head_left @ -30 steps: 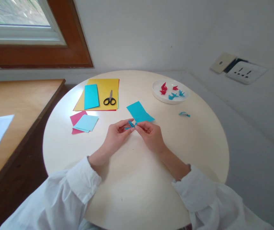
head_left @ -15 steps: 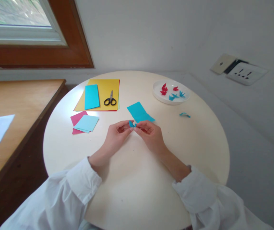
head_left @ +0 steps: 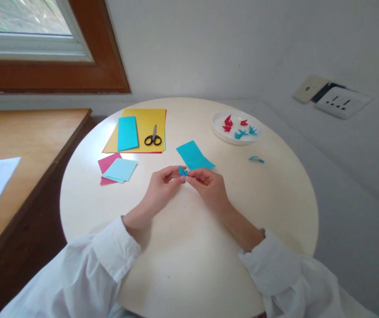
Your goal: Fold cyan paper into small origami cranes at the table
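Observation:
A small folded blue paper crane [head_left: 182, 172] is pinched between both hands near the middle of the round table. My left hand [head_left: 164, 181] grips its left side between thumb and fingers. On its right side, my right hand [head_left: 209, 183] holds it in a similar pinch. The fingers partly cover the folds. Just beyond the hands lies a flat blue paper sheet [head_left: 193, 154]. Several red and blue paper cranes [head_left: 241, 134] rest in a white round dish [head_left: 219, 133] at the back right.
Black-handled scissors [head_left: 153, 137] and a blue paper rectangle [head_left: 127, 133] lie on yellow sheets [head_left: 146, 117] at the back left. Nearer are pink and light-blue squares [head_left: 120, 170]. A twisted blue scrap [head_left: 257, 159] lies right. A wooden desk [head_left: 37, 132] stands left of the round table [head_left: 189, 256].
Both hands keep their pinch on the paper crane, with only a slight shift of the fingers. The whole view has moved a little; the other things lie as before.

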`<state>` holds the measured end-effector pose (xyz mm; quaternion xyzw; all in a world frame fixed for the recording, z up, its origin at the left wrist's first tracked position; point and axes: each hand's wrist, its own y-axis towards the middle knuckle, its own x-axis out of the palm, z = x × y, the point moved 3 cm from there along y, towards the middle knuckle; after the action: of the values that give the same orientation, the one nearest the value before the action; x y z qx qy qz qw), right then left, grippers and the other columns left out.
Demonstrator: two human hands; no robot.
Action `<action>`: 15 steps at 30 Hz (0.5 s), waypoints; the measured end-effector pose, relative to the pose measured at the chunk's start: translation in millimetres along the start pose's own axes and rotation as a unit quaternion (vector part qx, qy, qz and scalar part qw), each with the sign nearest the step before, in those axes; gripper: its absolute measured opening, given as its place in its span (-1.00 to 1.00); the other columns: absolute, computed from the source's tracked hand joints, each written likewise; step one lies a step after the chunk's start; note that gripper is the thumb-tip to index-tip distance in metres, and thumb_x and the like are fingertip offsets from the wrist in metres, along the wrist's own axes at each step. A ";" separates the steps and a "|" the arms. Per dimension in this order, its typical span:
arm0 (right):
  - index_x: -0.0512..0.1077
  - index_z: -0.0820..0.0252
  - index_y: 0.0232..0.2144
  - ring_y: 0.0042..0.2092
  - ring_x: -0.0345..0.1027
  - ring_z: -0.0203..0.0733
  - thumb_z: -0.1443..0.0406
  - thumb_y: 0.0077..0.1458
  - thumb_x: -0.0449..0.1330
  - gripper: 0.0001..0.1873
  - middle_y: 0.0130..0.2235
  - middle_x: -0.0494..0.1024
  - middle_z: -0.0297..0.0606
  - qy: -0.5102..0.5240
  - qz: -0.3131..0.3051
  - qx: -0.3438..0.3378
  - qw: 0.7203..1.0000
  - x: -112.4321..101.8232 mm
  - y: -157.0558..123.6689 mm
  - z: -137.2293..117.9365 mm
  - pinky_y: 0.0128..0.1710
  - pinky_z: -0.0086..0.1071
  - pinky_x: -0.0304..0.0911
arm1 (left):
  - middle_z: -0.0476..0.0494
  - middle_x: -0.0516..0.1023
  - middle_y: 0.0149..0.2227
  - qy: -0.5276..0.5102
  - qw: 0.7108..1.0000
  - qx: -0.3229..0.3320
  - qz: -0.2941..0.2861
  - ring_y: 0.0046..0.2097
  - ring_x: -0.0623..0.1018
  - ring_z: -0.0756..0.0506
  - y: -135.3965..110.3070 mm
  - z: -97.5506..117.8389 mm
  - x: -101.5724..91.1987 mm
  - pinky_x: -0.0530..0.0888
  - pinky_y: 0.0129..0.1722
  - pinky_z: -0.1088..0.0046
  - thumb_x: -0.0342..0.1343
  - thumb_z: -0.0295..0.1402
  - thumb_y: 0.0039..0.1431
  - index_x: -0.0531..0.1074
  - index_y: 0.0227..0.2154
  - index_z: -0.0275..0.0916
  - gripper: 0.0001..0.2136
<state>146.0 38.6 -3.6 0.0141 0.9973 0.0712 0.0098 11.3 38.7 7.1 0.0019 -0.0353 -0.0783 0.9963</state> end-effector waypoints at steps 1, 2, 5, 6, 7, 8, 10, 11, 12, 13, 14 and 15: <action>0.45 0.19 -0.55 -0.43 0.38 -0.28 0.26 -0.19 0.30 -0.87 -0.48 0.53 -0.34 -0.003 0.000 -0.004 1.000 -0.3 0.3 0.1 -0.38 -0.39 0.30 | -0.03 0.48 -0.47 -0.008 1.000 -0.003 0.001 -0.42 0.41 0.01 0.4 -1.3 -0.2 0.34 -0.41 0.51 0.23 -0.34 -0.09 0.50 -0.34 -0.29 -0.79; 0.45 0.19 -0.55 -0.43 0.38 -0.28 0.26 -0.18 0.29 -0.89 -0.48 0.53 -0.33 -0.006 0.000 -0.008 1.000 -0.6 0.5 0.2 -0.38 -0.39 0.30 | -0.04 0.50 -0.46 -0.019 1.000 -0.008 0.001 -0.41 0.42 0.00 0.6 -2.8 -0.4 0.36 -0.39 0.50 0.22 -0.34 -0.09 0.50 -0.30 -0.29 -0.76; 0.46 0.18 -0.55 -0.42 0.40 -0.26 0.27 -0.16 0.27 -0.91 -0.47 0.55 -0.32 -0.019 0.002 -0.023 1.000 -1.2 0.6 -0.2 -0.37 -0.37 0.33 | -0.08 0.53 -0.43 -0.034 0.999 -0.023 -0.004 -0.38 0.46 -0.02 0.9 -6.2 -0.7 0.39 -0.35 0.47 0.22 -0.34 -0.09 0.49 -0.27 -0.27 -0.74; 0.47 0.18 -0.54 -0.41 0.41 -0.25 0.27 -0.16 0.26 -0.91 -0.46 0.56 -0.31 -0.022 0.002 -0.027 0.999 -1.2 0.5 -0.5 -0.36 -0.37 0.34 | -0.09 0.54 -0.41 -0.038 0.999 -0.025 -0.007 -0.37 0.47 -0.03 0.9 -6.6 -0.7 0.40 -0.34 0.46 0.21 -0.33 -0.09 0.49 -0.27 -0.27 -0.74; 0.47 0.18 -0.54 -0.40 0.42 -0.25 0.27 -0.15 0.26 -0.91 -0.45 0.56 -0.30 -0.024 0.001 -0.030 0.999 -1.1 0.3 -0.9 -0.36 -0.36 0.35 | -0.10 0.54 -0.41 -0.039 0.999 -0.026 -0.009 -0.36 0.48 -0.04 0.8 -6.6 -0.9 0.40 -0.33 0.46 0.21 -0.33 -0.08 0.49 -0.26 -0.26 -0.74; 0.47 0.18 -0.53 -0.39 0.43 -0.24 0.27 -0.15 0.26 -0.91 -0.44 0.57 -0.29 -0.027 -0.002 -0.033 0.999 -0.9 0.1 -1.2 -0.35 -0.36 0.36 | -0.10 0.54 -0.40 -0.040 0.999 -0.027 -0.011 -0.36 0.49 -0.04 0.7 -6.5 -1.0 0.40 -0.33 0.46 0.21 -0.33 -0.08 0.49 -0.26 -0.26 -0.73; 0.48 0.17 -0.51 -0.36 0.44 -0.23 0.26 -0.16 0.27 -0.89 -0.42 0.57 -0.28 -0.035 -0.007 -0.037 0.999 -0.6 -0.3 -1.8 -0.34 -0.35 0.37 | -0.09 0.54 -0.41 -0.042 0.999 -0.029 -0.013 -0.37 0.49 -0.04 0.7 -6.2 -1.2 0.40 -0.35 0.47 0.21 -0.33 -0.08 0.50 -0.26 -0.25 -0.74; 0.48 0.17 -0.51 -0.36 0.44 -0.22 0.25 -0.17 0.28 -0.88 -0.41 0.57 -0.28 -0.039 -0.009 -0.037 0.998 -0.5 -0.4 -1.9 -0.34 -0.36 0.37 | -0.09 0.54 -0.41 -0.044 0.998 -0.029 -0.014 -0.37 0.50 -0.04 0.8 -6.3 -1.2 0.40 -0.36 0.48 0.21 -0.34 -0.08 0.50 -0.26 -0.25 -0.74; 0.48 0.17 -0.51 -0.35 0.44 -0.22 0.25 -0.17 0.28 -0.87 -0.41 0.57 -0.28 -0.043 -0.009 -0.037 0.998 -0.6 -0.5 -1.9 -0.34 -0.36 0.37 | -0.09 0.54 -0.41 -0.048 0.998 -0.029 -0.016 -0.37 0.50 -0.04 1.0 -6.5 -1.2 0.40 -0.36 0.48 0.21 -0.35 -0.08 0.50 -0.27 -0.25 -0.75; 0.48 0.18 -0.51 -0.35 0.44 -0.22 0.24 -0.18 0.29 -0.87 -0.41 0.57 -0.28 -0.045 -0.008 -0.036 0.998 -0.7 -0.5 -1.7 -0.34 -0.36 0.37 | -0.09 0.54 -0.41 -0.051 0.998 -0.027 -0.016 -0.37 0.50 -0.04 1.3 -7.0 -1.2 0.41 -0.35 0.47 0.21 -0.35 -0.08 0.50 -0.26 -0.26 -0.74; 0.47 0.18 -0.50 -0.35 0.43 -0.23 0.24 -0.18 0.29 -0.87 -0.40 0.57 -0.28 -0.045 -0.007 -0.036 0.998 -0.8 -0.5 -1.4 -0.35 -0.36 0.37 | -0.09 0.55 -0.42 -0.052 0.998 -0.026 -0.015 -0.37 0.50 -0.04 1.7 -7.6 -1.3 0.42 -0.35 0.47 0.21 -0.35 -0.08 0.50 -0.25 -0.26 -0.73; 0.47 0.18 -0.50 -0.36 0.43 -0.23 0.25 -0.18 0.29 -0.87 -0.40 0.57 -0.28 -0.044 -0.005 -0.037 0.998 -0.9 -0.4 -1.1 -0.35 -0.37 0.36 | -0.10 0.55 -0.42 -0.050 0.998 -0.024 -0.014 -0.37 0.50 -0.04 2.0 -8.4 -1.4 0.42 -0.34 0.46 0.21 -0.35 -0.08 0.50 -0.24 -0.27 -0.72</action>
<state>146.8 38.0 -2.6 0.0119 0.9927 0.1069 0.0545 10.9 40.9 -1.4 -0.0255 -0.0835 -0.0926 0.9919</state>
